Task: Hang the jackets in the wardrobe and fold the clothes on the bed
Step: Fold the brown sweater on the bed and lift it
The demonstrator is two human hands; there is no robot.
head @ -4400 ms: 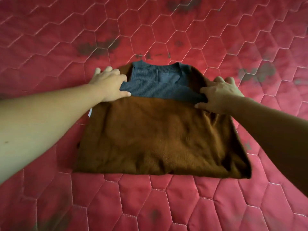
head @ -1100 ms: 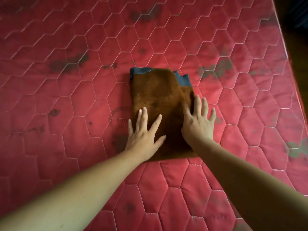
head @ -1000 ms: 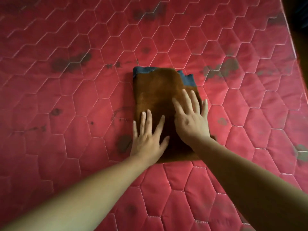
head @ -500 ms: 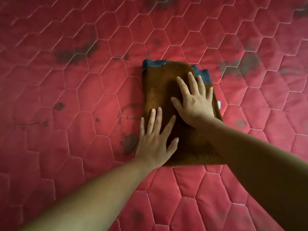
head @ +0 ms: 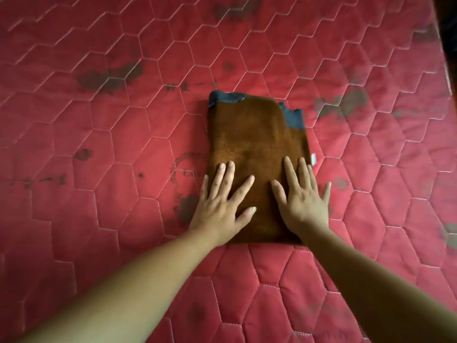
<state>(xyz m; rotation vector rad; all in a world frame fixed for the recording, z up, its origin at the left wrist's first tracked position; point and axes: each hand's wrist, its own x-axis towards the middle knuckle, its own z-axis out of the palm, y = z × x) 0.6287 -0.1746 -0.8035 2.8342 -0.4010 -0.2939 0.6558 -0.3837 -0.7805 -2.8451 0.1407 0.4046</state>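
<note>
A brown sweater [head: 252,139] with grey-blue ribbed trim lies folded into a narrow upright rectangle on the red quilted mattress [head: 99,144]. Grey trim shows at its far left corner and far right edge, and a small white tag sticks out on the right side. My left hand [head: 222,204] lies flat, fingers spread, on the near left part of the sweater, partly over its left edge. My right hand [head: 301,199] lies flat with fingers spread on the near right part. Neither hand grips anything.
The mattress has a hexagon stitch pattern and dark stains in several places. Its right edge [head: 442,60] runs along the upper right, with dark floor beyond. No other clothes are in view.
The sweater went from a wide fold to a narrow one. In the last half second my right hand slid from the sweater's far middle back to its near right part; my left hand stayed.
</note>
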